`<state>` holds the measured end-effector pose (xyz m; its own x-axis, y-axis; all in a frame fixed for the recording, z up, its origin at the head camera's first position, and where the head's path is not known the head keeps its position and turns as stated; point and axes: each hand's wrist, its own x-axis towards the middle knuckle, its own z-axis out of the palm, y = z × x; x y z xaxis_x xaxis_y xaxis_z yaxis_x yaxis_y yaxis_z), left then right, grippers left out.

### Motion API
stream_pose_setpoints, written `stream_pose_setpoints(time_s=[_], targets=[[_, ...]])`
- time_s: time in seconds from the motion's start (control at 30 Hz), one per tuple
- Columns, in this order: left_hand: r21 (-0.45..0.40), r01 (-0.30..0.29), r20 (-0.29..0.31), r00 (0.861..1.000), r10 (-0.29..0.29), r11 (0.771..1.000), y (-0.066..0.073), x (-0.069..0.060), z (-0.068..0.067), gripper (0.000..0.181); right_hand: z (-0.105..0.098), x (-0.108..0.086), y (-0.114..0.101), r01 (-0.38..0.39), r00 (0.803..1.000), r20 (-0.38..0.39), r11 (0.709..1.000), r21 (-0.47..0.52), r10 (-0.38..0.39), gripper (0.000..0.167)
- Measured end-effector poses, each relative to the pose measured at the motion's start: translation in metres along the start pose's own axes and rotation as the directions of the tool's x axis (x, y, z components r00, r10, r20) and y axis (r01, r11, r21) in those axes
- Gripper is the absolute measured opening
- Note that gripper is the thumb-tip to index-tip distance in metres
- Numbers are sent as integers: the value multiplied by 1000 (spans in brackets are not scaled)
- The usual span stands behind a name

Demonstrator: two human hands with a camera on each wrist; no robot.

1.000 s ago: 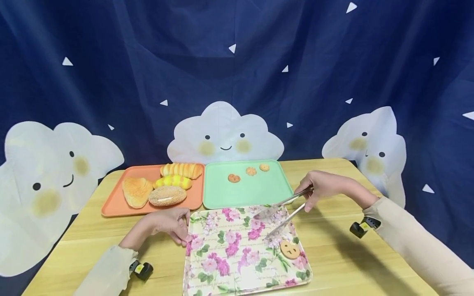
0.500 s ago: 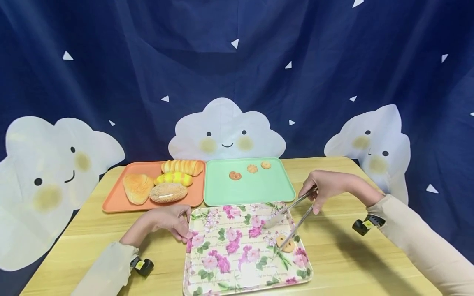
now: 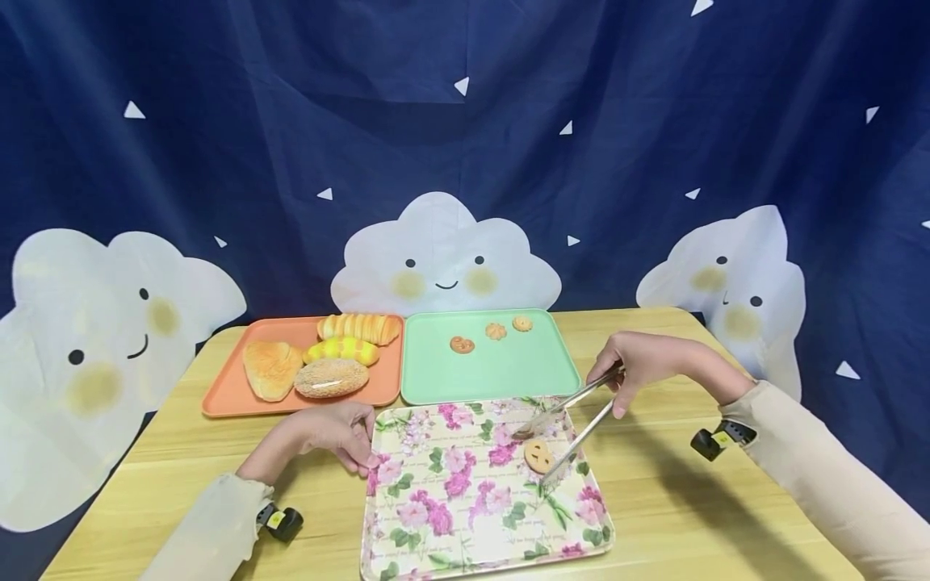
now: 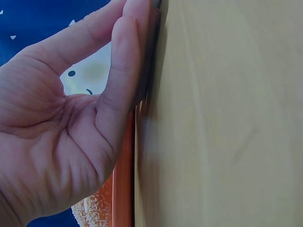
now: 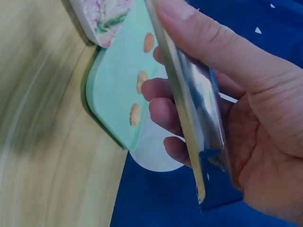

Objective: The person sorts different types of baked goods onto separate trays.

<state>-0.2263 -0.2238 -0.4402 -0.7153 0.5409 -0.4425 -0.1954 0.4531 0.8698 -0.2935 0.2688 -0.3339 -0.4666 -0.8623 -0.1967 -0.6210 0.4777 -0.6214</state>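
Observation:
My right hand [image 3: 643,367] holds metal tongs [image 3: 579,444] over the floral tray [image 3: 436,557]; the right wrist view shows their handle between thumb and fingers. The tongs' arms are spread, with a round face-patterned cookie [image 3: 538,457] between their tips. It appears to lie on the tray; whether a tip touches it, I cannot tell. At the tray's left rim, my left hand [image 3: 330,436] pinches the edge with its thumb and fingers. The left wrist view has this hand [image 4: 90,109] close up, but the edge it holds is mostly hidden.
Behind the floral tray, a green tray [image 3: 465,387] bears 3 small cookies, among them a brown one [image 3: 461,344]. Left of it, an orange tray [image 3: 225,387] holds several breads, including a sesame-coated loaf [image 3: 331,378]. The wooden table [image 3: 654,516] meets a dark blue curtain.
The face-patterned cookie has shifted up and left across the floral tray. The tongs' tips first came down over it and now stand on either side. My left hand has stayed at the rim.

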Motion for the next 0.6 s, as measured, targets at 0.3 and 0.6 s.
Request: stream_pose_setpoints(time_s=[0.3,0.6], targets=[[4,2,2,1000,-2,1000,1,0,1,38,7,3,7,24,999,-49,1000,2,-24,32],[-8,-5,11,1000,5,1000,2,0,2,37,13,14,6,37,994,-98,998,-56,-42,24]])
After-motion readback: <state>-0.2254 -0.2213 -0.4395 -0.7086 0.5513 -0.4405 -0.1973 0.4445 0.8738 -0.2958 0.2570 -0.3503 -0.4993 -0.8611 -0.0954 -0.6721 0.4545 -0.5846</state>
